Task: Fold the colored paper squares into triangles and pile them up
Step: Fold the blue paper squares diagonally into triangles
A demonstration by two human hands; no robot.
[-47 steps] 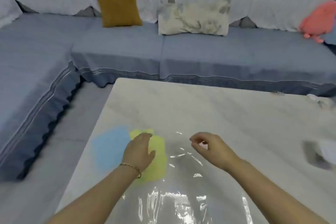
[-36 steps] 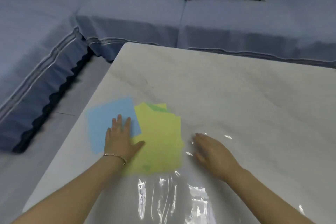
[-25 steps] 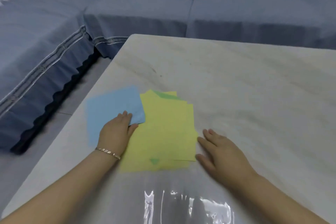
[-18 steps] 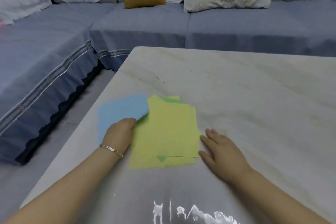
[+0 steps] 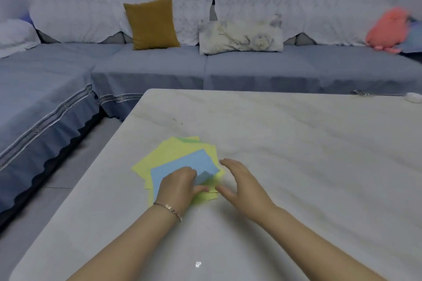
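Note:
A light blue paper square (image 5: 182,163) lies on top of a loose stack of yellow paper squares (image 5: 169,149) near the left side of the white marble table (image 5: 296,143). A green sheet (image 5: 190,140) peeks out at the stack's far edge. My left hand (image 5: 179,186) grips the blue square at its near right part, fingers curled over it, and the paper's right corner is lifted. My right hand (image 5: 239,182) hovers just right of the stack with straight fingers and holds nothing.
A blue-grey sofa (image 5: 159,68) wraps round the table's far and left sides. On it lie a mustard cushion (image 5: 151,24), a pale patterned pillow (image 5: 239,37) and a pink plush toy (image 5: 386,29). Small items (image 5: 411,97) sit at the table's far right corner.
My left hand has dragged the blue square from the left onto the yellow stack. My right hand has lifted off the table beside the stack. The camera has tilted up.

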